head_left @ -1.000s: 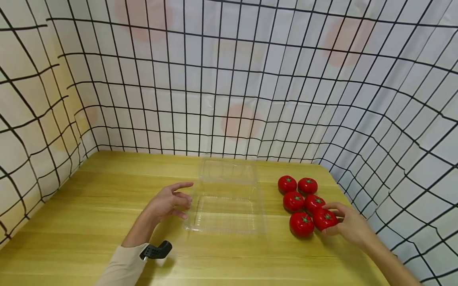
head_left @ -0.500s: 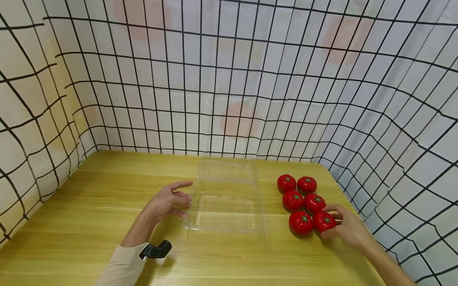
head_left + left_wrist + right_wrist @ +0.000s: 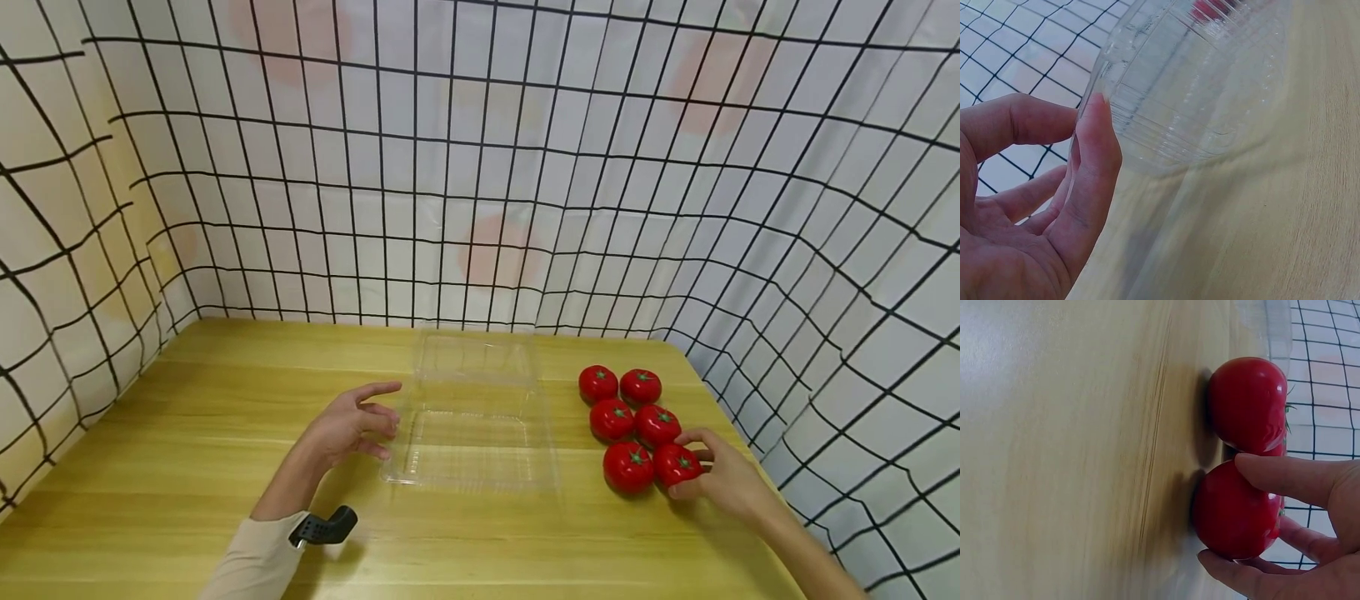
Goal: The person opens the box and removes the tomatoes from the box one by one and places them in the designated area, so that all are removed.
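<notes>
A clear plastic clamshell container (image 3: 472,479) lies with its lid folded back toward the mesh. At its left rim is my left hand (image 3: 356,427); in the left wrist view the thumb and a finger pinch that rim (image 3: 1100,78). Several red tomatoes with green calyxes sit in two columns to the container's right. My right hand (image 3: 731,479) holds the front right tomato (image 3: 675,463), its thumb and fingers around opposite sides in the right wrist view. Right beside that one stands the front left tomato (image 3: 628,467). The other fingers of my right hand are partly hidden behind the held tomato.
Behind the tabletop (image 3: 247,392) and on both sides rises black grid mesh (image 3: 480,183) over a pale cloth. A black strap mount (image 3: 324,527) sits on my left wrist. The right table edge runs close to my right forearm.
The tomato in my right hand has come down slightly, level beside its neighbour, the hand still around it. My left hand stays at the container's rim. The head view has shifted a little.
</notes>
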A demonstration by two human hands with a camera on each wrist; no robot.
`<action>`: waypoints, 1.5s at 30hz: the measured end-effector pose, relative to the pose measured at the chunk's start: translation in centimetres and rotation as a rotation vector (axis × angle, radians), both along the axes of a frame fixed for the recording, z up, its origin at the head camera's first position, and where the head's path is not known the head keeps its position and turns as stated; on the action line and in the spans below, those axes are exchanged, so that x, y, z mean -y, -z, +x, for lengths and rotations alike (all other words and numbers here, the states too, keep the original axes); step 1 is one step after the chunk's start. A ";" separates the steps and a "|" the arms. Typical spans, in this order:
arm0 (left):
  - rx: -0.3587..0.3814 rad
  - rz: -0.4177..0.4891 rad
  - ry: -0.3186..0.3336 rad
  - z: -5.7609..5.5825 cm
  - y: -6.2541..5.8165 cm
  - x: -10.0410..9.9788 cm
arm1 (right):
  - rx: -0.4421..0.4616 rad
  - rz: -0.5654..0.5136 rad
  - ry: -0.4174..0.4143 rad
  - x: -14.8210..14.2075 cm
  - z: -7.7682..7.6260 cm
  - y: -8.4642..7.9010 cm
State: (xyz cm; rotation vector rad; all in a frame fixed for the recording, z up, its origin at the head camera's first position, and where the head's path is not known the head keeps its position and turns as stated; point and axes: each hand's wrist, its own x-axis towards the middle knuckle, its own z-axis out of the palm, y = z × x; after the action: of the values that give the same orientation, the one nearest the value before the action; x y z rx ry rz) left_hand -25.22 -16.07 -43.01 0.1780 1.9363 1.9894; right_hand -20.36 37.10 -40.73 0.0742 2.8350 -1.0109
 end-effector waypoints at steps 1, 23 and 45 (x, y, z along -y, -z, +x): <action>0.000 0.001 0.001 0.0 0.0 0.0 | 0.002 0.003 -0.001 0.0 0.0 0.0; -0.019 0.008 0.047 0.4 -0.4 0.0 | 0.009 0.028 -0.047 0.0 0.3 -0.3; -0.015 -0.034 0.146 0.6 -0.8 0.6 | -0.036 0.159 -0.130 1.2 -1.1 -5.3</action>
State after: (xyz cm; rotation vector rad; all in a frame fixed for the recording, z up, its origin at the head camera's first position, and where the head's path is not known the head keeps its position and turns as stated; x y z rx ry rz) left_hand -24.64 -16.66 -42.19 0.3170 1.9068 1.8659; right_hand -21.48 35.88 -35.43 -0.1126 2.9034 -0.7674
